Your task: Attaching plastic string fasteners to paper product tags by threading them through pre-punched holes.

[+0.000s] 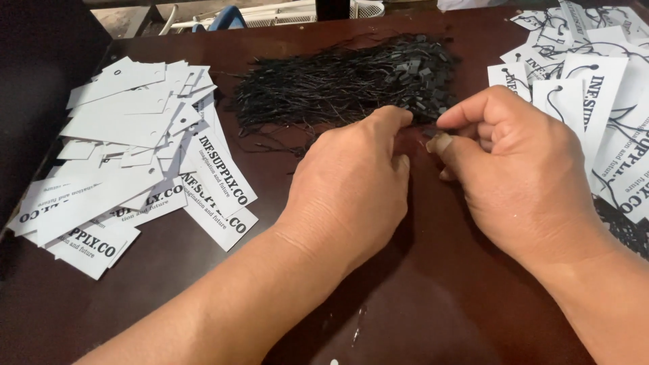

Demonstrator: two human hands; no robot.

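A heap of thin black tag strings with small square plastic ends (pixel 345 78) lies at the back middle of the dark brown table (pixel 419 297). My left hand (pixel 351 186) rests knuckles-up just in front of the heap, its fingertips at the heap's front edge. Beside it, my right hand (pixel 517 165) has its thumb and forefinger pinched together at a small black piece of one string end (pixel 430 133). Whether my left fingers hold a string is hidden.
A loose pile of white printed paper hang tags (pixel 128 155) spreads over the table's left side. Another pile of white tags with black strings attached (pixel 595 88) lies at the right. White wire items (pixel 284 13) stand beyond the far edge.
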